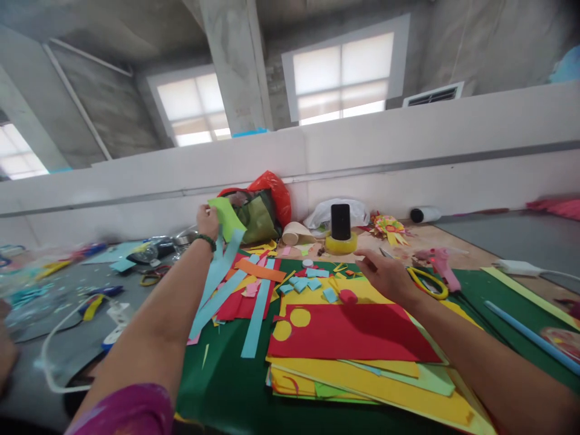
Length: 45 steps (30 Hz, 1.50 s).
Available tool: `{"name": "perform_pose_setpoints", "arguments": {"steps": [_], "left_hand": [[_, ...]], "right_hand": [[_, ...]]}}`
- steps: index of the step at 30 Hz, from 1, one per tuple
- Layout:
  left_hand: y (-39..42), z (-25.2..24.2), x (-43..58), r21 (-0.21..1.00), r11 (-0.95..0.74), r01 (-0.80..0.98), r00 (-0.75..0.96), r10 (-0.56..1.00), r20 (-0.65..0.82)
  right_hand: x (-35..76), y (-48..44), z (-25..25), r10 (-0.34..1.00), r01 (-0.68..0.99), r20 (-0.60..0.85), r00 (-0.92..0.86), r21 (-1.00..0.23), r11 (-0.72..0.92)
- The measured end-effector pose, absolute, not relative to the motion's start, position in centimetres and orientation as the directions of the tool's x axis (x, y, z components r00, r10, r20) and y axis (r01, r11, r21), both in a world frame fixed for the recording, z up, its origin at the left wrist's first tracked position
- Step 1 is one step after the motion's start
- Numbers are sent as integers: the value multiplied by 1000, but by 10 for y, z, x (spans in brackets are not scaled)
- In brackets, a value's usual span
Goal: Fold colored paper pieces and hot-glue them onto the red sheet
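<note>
My left hand is raised toward the back of the table, pinching a bright green sheet of paper. Below that sheet, light blue paper strips lie across red and orange pieces. My right hand is over the back of the paper stack, its fingers loosely curved and apart; nothing shows between them. Yellow-handled scissors are beside its wrist, with part of their length hidden behind the hand. A red sheet with yellow paper circles tops the stack. Small blue squares lie behind it.
A pink glue gun stands to the right, near a blue rod. A phone rests upright on a yellow tape roll. An olive bag sits against the wall. Cables and a power strip occupy the left.
</note>
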<state>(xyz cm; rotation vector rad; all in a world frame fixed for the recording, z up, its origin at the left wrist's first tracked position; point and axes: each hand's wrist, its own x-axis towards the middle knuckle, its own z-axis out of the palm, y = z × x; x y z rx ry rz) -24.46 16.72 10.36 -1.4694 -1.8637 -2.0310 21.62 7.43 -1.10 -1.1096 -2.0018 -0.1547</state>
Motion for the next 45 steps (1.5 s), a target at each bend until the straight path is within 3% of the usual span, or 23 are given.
{"name": "perform_pose_setpoints", "arguments": {"steps": [8,16,21,24,27,30,33,38,41,45], "left_hand": [[139,148,-231,774,-401,490,-543,553,631],[112,196,-217,566,-558,607,-424,375,824],[105,209,-193,542,-616,573,-454,312,835],[93,204,-158,532,-680,504,-432,334,837],[64,183,-111,593,-778,206,-355,505,786],[26,152,-64,734,-679,-10,-252,712,655],[-1,118,-30,821,-554,-140,-122,832,541],[-10,70,-6,924,-321,-206,35,942,335],[-9,47,-4,980,-175,-94,97,978,184],[-11,24,-10,995,-85,55,133,988,77]], "right_hand": [[220,80,-15,668,772,703,-243,-277,572],[224,83,-15,633,773,747,-204,-275,573],[223,80,-12,606,737,775,-180,-302,605],[226,78,-5,552,693,820,-151,-311,651],[226,70,11,567,575,820,-73,-430,696],[219,53,35,749,265,662,-9,-721,640],[208,28,54,892,25,421,-165,-902,430],[203,-16,51,914,-26,326,-239,-944,330],[209,-33,33,935,63,320,-154,-941,333],[220,-46,13,930,163,321,-180,-922,350]]}}
